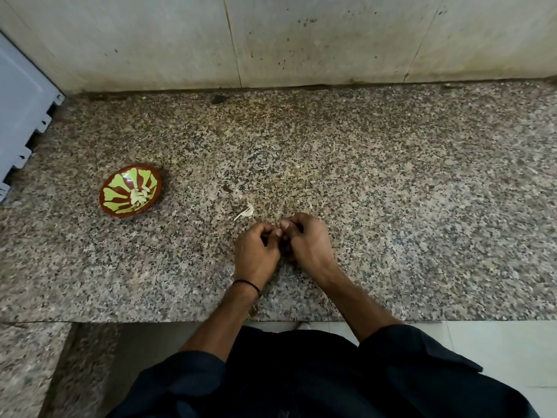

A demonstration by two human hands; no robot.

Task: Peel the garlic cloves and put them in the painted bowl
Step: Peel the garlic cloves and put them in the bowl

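Observation:
The painted bowl (pixel 130 190), red-brown with green petals, stands on the granite counter (pixel 391 206) at the left and holds several pale peeled garlic cloves (pixel 139 195). My left hand (pixel 256 251) and my right hand (pixel 304 242) meet at the counter's middle front, fingers curled and fingertips pressed together. What they pinch is hidden between the fingers. A scrap of white garlic skin (pixel 244 213) lies just beyond my left hand.
A stained tiled wall (pixel 301 40) closes the back of the counter. A white appliance corner (pixel 21 116) stands at the far left. The counter's front edge (pixel 180 321) runs under my forearms, with floor tiles below it.

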